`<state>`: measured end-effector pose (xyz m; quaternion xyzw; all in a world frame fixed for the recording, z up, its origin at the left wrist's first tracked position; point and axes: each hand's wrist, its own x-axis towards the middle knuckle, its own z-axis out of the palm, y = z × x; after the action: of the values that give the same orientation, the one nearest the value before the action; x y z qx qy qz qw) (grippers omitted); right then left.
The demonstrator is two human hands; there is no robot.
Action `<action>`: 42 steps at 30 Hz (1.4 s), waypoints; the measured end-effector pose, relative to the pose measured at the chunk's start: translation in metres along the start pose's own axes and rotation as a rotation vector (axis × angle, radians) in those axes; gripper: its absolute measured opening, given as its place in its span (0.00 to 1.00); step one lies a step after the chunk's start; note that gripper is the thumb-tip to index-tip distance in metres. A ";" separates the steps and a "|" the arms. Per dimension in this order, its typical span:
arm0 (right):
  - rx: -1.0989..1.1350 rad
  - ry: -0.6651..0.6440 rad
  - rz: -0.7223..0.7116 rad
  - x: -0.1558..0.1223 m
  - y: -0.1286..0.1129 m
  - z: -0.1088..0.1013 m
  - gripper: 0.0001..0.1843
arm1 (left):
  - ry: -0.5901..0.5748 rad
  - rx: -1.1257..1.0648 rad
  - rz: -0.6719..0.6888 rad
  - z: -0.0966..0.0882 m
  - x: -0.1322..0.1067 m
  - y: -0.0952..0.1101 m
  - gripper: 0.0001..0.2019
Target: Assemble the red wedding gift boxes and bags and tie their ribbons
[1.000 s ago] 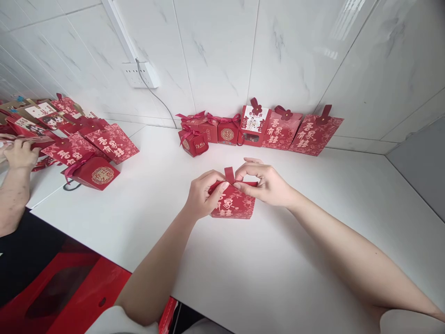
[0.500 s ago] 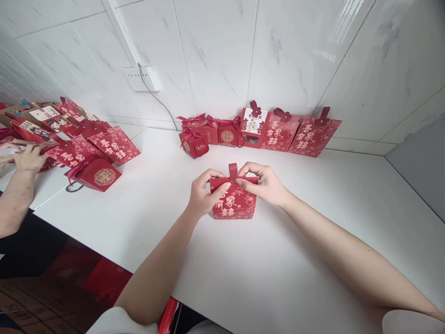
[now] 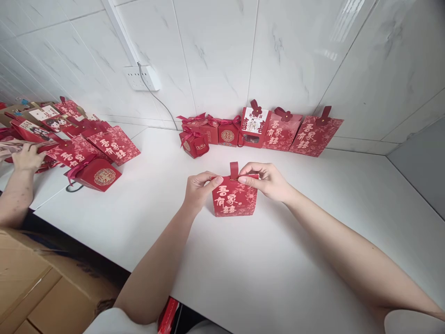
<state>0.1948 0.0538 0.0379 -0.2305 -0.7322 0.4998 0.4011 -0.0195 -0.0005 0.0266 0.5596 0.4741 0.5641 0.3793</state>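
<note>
A red gift box (image 3: pixel 234 199) with pale characters and flower prints stands upright on the white table in front of me. A dark red strap loop (image 3: pixel 234 170) sticks up from the middle of its top edge. My left hand (image 3: pixel 201 190) pinches the box's upper left corner between thumb and fingers. At the top edge, just right of the loop, my right hand (image 3: pixel 264 181) pinches with thumb and forefinger. Whether those right fingertips also hold part of the strap cannot be made out.
Finished-looking red boxes (image 3: pixel 227 132) and flat-faced gift bags (image 3: pixel 281 132) line the wall. More red boxes (image 3: pixel 100 174) crowd the table's left side, where another person's hand (image 3: pixel 29 157) works. A cardboard box (image 3: pixel 45 283) stands below the table edge. A socket (image 3: pixel 142 79) with a cable is on the wall.
My left hand has slid left from the strap to the box's corner, uncovering the printed characters. The box's top edge now looks straighter. A cardboard box has appeared at lower left.
</note>
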 end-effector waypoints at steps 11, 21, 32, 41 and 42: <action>0.153 0.459 0.047 0.006 0.039 0.007 0.16 | -0.382 0.249 -0.196 -0.003 0.003 -0.029 0.38; 0.444 0.480 0.281 -0.001 0.084 0.030 0.27 | 0.123 -0.098 -0.379 0.003 0.011 -0.042 0.24; 0.113 0.384 0.188 -0.009 0.067 0.025 0.25 | 0.020 -0.124 -0.271 0.004 0.008 -0.041 0.24; 0.001 0.231 0.247 -0.010 0.074 0.025 0.25 | 0.130 -0.016 -0.106 -0.002 0.010 -0.043 0.24; -0.002 0.222 0.237 -0.010 0.074 0.025 0.25 | 0.110 -0.002 -0.095 -0.003 0.010 -0.043 0.24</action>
<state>0.1755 0.0623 -0.0373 -0.3697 -0.6514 0.5145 0.4176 -0.0278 0.0201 -0.0117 0.5042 0.5198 0.5758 0.3796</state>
